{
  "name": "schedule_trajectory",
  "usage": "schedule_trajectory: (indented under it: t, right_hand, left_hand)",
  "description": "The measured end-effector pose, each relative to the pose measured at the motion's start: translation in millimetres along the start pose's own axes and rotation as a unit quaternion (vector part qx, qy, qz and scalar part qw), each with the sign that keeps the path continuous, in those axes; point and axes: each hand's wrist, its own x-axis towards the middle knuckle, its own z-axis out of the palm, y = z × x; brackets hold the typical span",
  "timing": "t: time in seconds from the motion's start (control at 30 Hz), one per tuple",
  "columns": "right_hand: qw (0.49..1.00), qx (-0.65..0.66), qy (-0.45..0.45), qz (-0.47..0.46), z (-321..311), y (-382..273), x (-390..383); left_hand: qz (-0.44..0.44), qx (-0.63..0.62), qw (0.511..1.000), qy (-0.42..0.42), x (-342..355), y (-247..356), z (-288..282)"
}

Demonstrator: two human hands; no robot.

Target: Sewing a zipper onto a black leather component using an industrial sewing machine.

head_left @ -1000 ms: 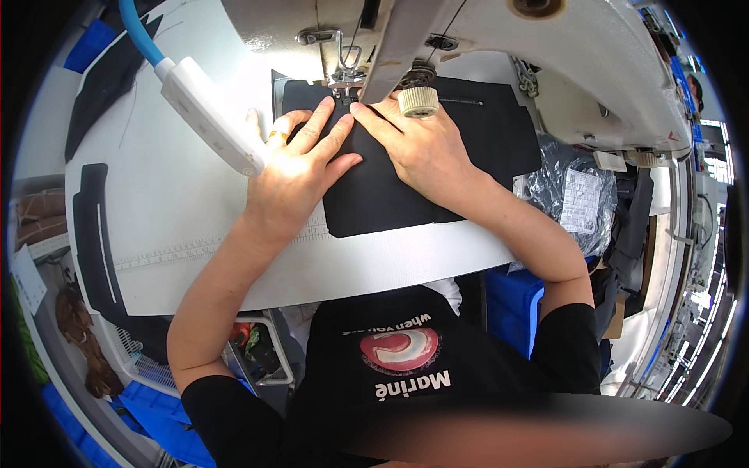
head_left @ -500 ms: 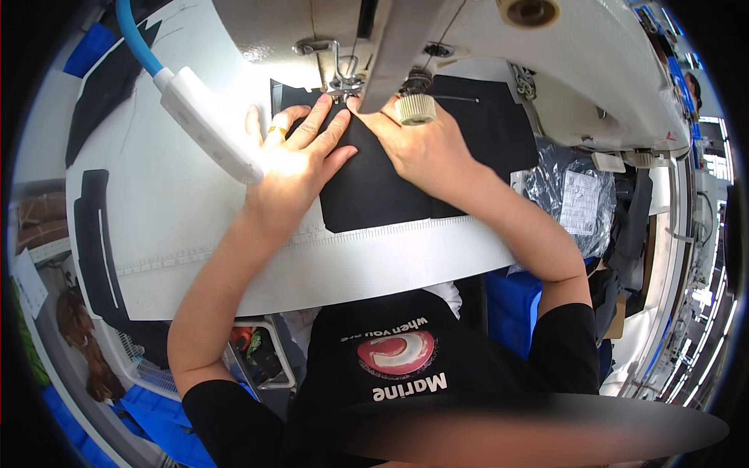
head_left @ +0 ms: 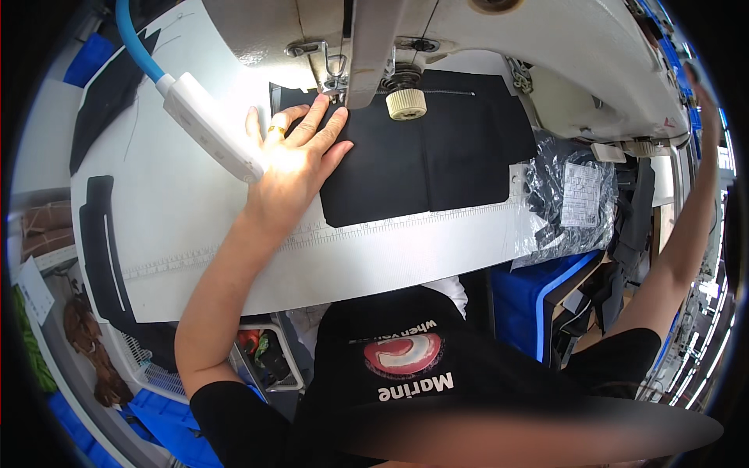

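A black fabric panel point(head_left: 437, 164) lies on the white table under the sewing machine's presser foot point(head_left: 335, 88). My left hand point(head_left: 296, 152) rests flat on the panel's left part, fingers spread, fingertips close to the foot; a ring is on one finger. Lamplight falls brightly on the back of this hand. My right arm reaches far out to the right, past the machine head point(head_left: 562, 70). There my right hand point(head_left: 704, 92) is raised near the rim of the picture, small and smeared, so its fingers cannot be made out.
A white lamp point(head_left: 211, 125) on a blue stem hangs beside my left hand. Printed ruler marks point(head_left: 312, 236) cross the white table. To the right lie a clear plastic bag point(head_left: 573, 195) with a label and a blue bin point(head_left: 519, 312). Black strips point(head_left: 101, 242) lie at the left.
My right hand has left the fabric beside the presser foot and swung far out to the right. My left hand keeps its place on the panel.
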Motion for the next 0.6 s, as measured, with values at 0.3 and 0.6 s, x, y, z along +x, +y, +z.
schedule_trajectory:
  t: [0.3, 0.6]
  right_hand:
    - [0.942, 0.235, -0.069, 0.228, 32.7, 50.9, -30.0]
    - [0.865, 0.416, -0.05, 0.278, 21.9, 25.9, -73.1]
  left_hand:
    - [-0.003, -0.014, 1.0, 0.001, 0.6, -0.8, -0.1]
    - [-0.007, -0.019, 1.0, 0.0, 3.0, -2.0, -2.3]
